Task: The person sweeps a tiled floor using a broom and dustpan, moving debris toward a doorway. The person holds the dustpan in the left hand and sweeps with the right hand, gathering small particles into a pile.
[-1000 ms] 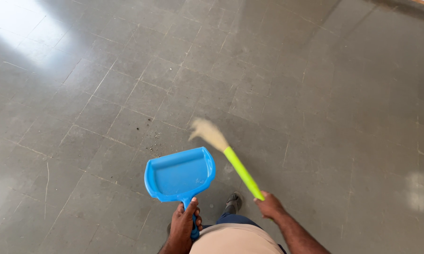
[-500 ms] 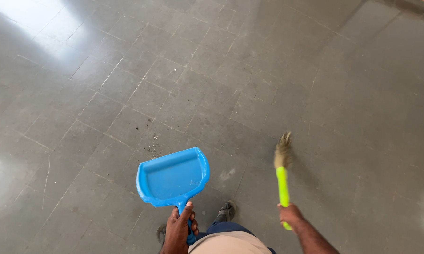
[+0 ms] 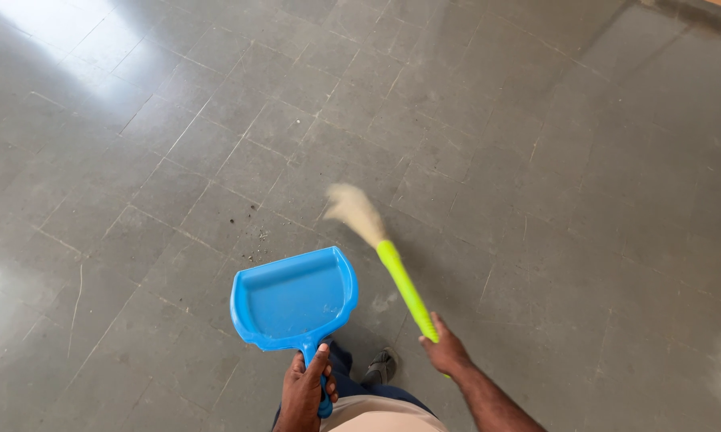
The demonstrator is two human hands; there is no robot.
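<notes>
My left hand grips the handle of a blue plastic dustpan, held just above the floor with its open lip facing away from me. My right hand holds the bright green handle of a small brush. Its pale bristles are blurred with motion, up and to the right of the dustpan's lip. A scatter of dark dirt specks lies on the tiles just beyond the dustpan.
The floor is grey square tile with thin grout lines and bright glare at the upper left. My shoe shows below the dustpan. A wall base runs along the top right corner.
The brush swung from beside the dustpan out to the right, then back left toward the dustpan's lip. The dustpan has stayed nearly where it was.
</notes>
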